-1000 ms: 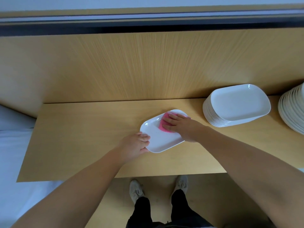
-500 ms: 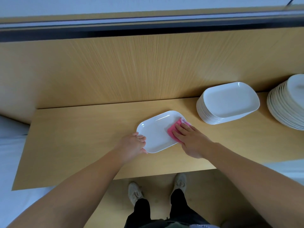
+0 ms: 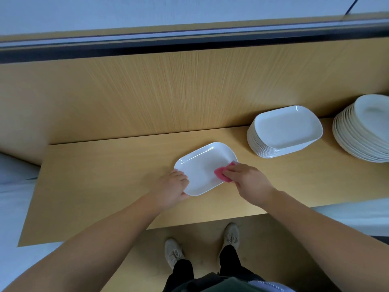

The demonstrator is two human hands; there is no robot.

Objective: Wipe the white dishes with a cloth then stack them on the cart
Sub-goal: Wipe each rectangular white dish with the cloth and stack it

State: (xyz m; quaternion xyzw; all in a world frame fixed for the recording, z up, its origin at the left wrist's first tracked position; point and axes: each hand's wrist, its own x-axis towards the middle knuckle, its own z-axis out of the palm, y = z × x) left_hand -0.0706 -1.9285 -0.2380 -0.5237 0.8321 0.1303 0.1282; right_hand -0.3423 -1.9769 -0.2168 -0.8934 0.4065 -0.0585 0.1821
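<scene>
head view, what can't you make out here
- Pink cloth: mostly covered by the right hand in the head view; its full shape is hidden.
- White dish: near-left rim hidden under the left hand.
- Round plate stack: cut off by the right frame edge; count unreadable.

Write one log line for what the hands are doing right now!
step: wiping | left hand: grips dish rim | right hand: presses pink cloth on dish | dish stack: apart

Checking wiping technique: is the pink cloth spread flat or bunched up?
Bunched: the pink cloth is a small wad under the right hand, on the white dish.
</scene>
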